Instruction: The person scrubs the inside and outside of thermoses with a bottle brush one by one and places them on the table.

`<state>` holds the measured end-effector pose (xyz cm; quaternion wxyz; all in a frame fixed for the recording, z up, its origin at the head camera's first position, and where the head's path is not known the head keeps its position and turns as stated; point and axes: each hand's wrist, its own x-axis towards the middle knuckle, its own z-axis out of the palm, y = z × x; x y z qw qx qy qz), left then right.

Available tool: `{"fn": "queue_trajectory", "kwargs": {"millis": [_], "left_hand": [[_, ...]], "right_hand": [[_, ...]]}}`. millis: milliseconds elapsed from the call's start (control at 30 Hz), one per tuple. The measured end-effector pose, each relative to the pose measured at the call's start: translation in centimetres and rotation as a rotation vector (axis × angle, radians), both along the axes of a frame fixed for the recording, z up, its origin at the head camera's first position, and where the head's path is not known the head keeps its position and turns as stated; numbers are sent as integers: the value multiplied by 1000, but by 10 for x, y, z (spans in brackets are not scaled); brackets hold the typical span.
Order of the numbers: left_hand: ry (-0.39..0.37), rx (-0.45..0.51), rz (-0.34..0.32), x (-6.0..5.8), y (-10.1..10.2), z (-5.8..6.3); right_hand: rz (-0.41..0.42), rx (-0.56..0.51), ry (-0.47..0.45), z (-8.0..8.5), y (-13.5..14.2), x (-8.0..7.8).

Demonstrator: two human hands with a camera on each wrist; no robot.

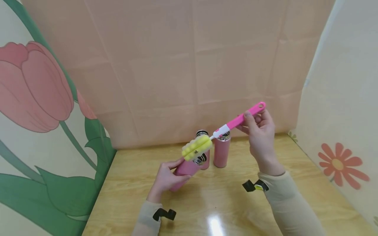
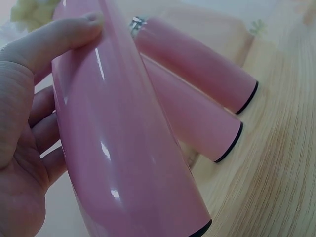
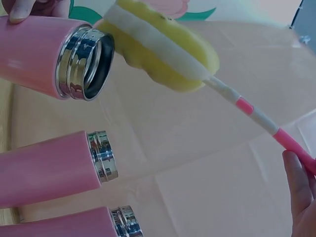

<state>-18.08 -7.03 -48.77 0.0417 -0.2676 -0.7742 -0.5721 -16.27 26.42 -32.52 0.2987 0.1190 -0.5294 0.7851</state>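
My left hand grips a pink flask around its body, tilted with its uncapped metal mouth up and to the right. A bottle brush with a pink and white handle is pinched near the handle's end by my right hand. Its yellow and white sponge head hangs outside the flask, close to the mouth; in the head view it overlaps the rim. Whether sponge and rim touch I cannot tell.
Behind the held flask, two more pink flasks stand upright on the wooden table, one to the right and the other partly hidden. A beige sheet hangs at the back; flower-printed panels flank both sides.
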Motion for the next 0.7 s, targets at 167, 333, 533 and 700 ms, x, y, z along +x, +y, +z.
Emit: {"fn": "queue_trajectory", "kwargs": {"millis": [167, 333, 533, 700], "left_hand": [[13, -13, -18, 2, 0, 2], [23, -14, -18, 5, -1, 0], [23, -19, -18, 5, -3, 0], [35, -18, -35, 5, -2, 2]], "right_hand": [[-8, -25, 11, -4, -1, -2], [-22, -27, 18, -8, -1, -2], [-35, -18, 16, -7, -1, -1], [-42, -22, 30, -5, -1, -1]]}}
